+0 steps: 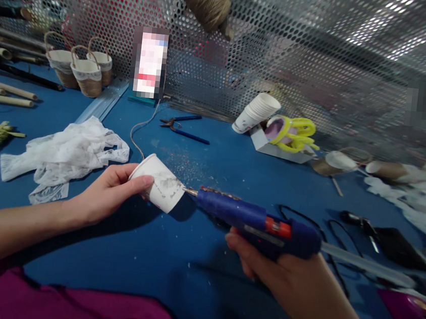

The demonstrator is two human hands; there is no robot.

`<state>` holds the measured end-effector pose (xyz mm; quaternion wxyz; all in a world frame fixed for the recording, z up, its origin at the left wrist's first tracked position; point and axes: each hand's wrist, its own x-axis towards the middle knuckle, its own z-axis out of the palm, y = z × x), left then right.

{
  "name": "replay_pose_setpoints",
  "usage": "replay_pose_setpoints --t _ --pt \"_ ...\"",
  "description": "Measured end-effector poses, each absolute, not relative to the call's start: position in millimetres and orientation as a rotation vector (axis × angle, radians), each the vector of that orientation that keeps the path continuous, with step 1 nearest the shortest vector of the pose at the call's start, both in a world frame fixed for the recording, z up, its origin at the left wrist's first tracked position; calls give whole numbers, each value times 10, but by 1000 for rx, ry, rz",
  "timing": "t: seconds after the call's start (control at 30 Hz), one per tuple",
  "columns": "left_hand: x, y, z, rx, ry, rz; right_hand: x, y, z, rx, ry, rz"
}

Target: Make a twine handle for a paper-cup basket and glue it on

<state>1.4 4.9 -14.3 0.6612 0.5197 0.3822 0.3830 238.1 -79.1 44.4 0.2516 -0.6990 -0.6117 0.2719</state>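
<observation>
Over the middle of the blue table (140,268), a paper cup (162,187) was tipped well off upright, its mouth to the left and its base to the right; the left hand (117,185) pinched it near the mouth, thumb flat on the outer wall and the other fingers mostly hidden, a hold that probably served to leave the base end free; the right hand (279,273) was wrapped around the handle of a blue glue gun (252,219), its nozzle (190,191) at the edge of the base, though whether they touched I could not tell; a pale glue stick (369,265) jutted from the gun's back end; twine (134,131) ran up from behind the cup towards the spool (202,1) overhead, hung there perhaps to feed freely; white lace (73,150) lay heaped beside the left arm, seemingly for easy reach; pliers (188,129) rested open beyond the cup; farther back, a phone (148,66) stood upright, presumably to be seen while both hands were busy; three baskets (86,77) stood grouped at the left, likely out of the way, and stacked cups (256,113) leaned at the right.
</observation>
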Motion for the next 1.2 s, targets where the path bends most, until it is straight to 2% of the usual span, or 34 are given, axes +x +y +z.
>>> replay_pose_setpoints --t 0.67,1.2 --pt "-6 30 -145 1281 878 864 2346 -817 493 -1912 -1610 843" --pt "19 14 -101 1243 865 868 2379 -811 481 -1931 -1650 759"
